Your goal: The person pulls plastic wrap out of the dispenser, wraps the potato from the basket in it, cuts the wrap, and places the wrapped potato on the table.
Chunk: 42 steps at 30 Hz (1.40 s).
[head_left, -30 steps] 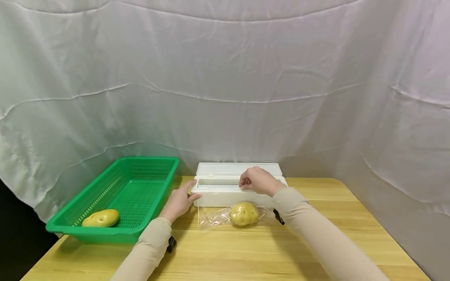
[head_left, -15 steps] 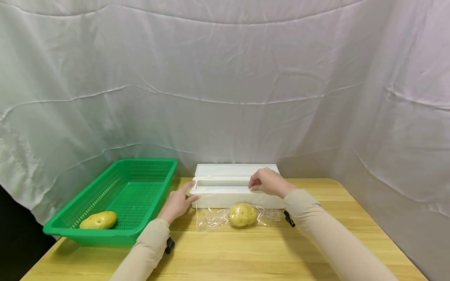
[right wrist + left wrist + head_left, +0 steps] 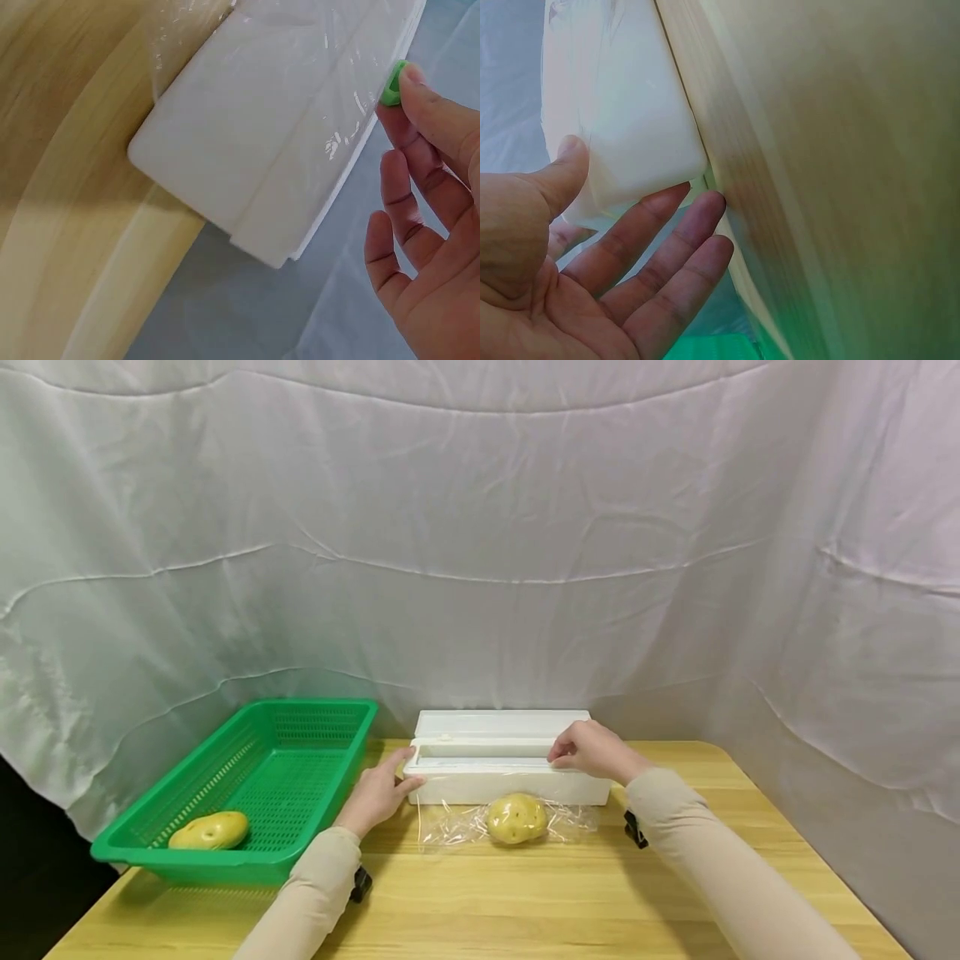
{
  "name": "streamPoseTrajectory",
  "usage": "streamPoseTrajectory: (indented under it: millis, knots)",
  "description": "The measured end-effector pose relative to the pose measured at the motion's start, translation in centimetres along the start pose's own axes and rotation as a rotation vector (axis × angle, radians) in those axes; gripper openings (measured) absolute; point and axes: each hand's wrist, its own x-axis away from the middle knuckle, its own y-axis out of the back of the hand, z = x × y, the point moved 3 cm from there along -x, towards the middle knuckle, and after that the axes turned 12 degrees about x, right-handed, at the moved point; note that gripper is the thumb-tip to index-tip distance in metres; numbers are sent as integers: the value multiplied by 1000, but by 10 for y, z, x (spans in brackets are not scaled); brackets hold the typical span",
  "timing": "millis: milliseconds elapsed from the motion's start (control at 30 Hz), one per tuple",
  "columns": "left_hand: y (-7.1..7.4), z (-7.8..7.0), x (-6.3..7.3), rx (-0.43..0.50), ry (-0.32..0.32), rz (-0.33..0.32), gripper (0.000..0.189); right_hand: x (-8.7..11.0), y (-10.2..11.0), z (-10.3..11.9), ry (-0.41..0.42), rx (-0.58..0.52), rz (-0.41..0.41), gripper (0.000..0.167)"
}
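A white cling film dispenser (image 3: 468, 789) lies across the table, its lid (image 3: 480, 723) tipped back. My left hand (image 3: 375, 795) steadies its left end, thumb on the front and index finger on top. In the left wrist view the other fingers (image 3: 682, 255) spread loosely beside that end. Thumb and index finger of my right hand (image 3: 590, 750) pinch a small green slide cutter (image 3: 391, 88) on the dispenser's top edge, toward the right end. Clear cling film (image 3: 459, 827) hangs over the front and covers a yellow potato (image 3: 517, 818) on the table.
A green slotted basket (image 3: 217, 858) stands at the left, with another potato (image 3: 210, 832) in its near corner. Grey-white cloth (image 3: 480, 527) hangs behind and beside the wooden table (image 3: 480, 902).
My right hand has slid rightward along the dispenser's top with the slide cutter. The left hand has stayed at the left end. The view has shifted slightly.
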Motion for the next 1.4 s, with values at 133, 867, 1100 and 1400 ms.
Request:
streamPoseTrajectory:
  millis: [133, 867, 1100, 1400]
  knots:
    - [0, 1, 0, 5, 6, 3, 61, 3, -2, -4, -6, -38, -3, 5]
    - [0, 1, -1, 15, -4, 8, 60, 12, -10, -18, -59, -85, -47, 7]
    - [-2, 0, -1, 21, 4, 15, 62, 19, -5, -18, -59, -31, -71, 8]
    - [1, 1, 1, 23, 1, 18, 60, 36, -2, -31, -107, -32, -115, 8]
